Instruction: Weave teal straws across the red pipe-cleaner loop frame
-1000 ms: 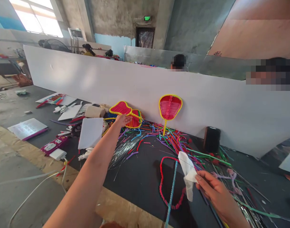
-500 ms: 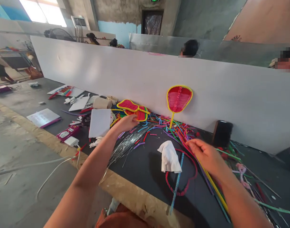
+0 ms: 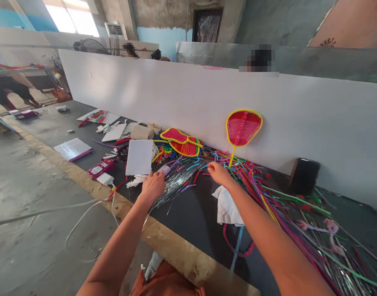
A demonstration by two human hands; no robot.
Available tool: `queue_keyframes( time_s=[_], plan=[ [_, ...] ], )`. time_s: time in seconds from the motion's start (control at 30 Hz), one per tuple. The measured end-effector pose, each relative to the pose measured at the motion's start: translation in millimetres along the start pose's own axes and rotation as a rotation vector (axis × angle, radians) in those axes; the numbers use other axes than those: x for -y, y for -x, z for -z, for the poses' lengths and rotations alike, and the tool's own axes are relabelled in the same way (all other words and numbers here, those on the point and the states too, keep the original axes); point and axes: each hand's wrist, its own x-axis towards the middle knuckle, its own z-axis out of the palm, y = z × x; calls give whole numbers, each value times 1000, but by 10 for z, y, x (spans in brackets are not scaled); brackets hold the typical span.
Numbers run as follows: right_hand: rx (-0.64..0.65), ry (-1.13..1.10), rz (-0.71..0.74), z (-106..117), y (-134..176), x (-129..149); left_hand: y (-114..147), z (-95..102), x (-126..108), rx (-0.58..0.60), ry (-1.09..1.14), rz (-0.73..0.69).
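My left hand (image 3: 153, 188) is low over the table at the left edge of a bundle of thin metal wires (image 3: 176, 185). Its fingers are bent down beside a purple pipe cleaner (image 3: 175, 164), and whatever is beneath them is hidden. My right hand (image 3: 219, 172) is closed in a pinch above the front of a heap of coloured pipe cleaners (image 3: 246, 174); I cannot make out what is in it. A blue pipe cleaner (image 3: 203, 167) lies by its fingertips. Behind it, a yellow-rimmed red and pink fan (image 3: 244, 128) leans upright against the white board. A similar yellow-edged pink and red piece (image 3: 185, 142) lies to its left.
A crumpled white cloth (image 3: 227, 207) lies under my right forearm, over a dark red loop (image 3: 227, 242). A phone (image 3: 304, 176) leans on the white board (image 3: 176, 90). To the left are a white box (image 3: 139, 157), a purple power strip (image 3: 101, 167) and a notebook (image 3: 72, 149).
My left hand has come back from the yellow-edged piece toward the wires. My right hand has moved left from the long pipe cleaners on the right. The view has shifted slightly left.
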Motion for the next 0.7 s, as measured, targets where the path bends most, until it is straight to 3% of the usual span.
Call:
queue_keyframes(
  time_s=[0.13, 0.23, 0.43, 0.7],
  plan=[
    [63, 255, 0, -278, -27, -27, 12, -23, 11, -10, -13, 15],
    [107, 397, 16, -288, 16, -36, -56, 4, -15, -34, -9, 19],
    [83, 523, 55, 112, 98, -24, -186, 17, -71, 53, 33, -57],
    [62, 509, -53, 688, 320, -245, -56, -83, -242, 122, 47, -135]
  ],
)
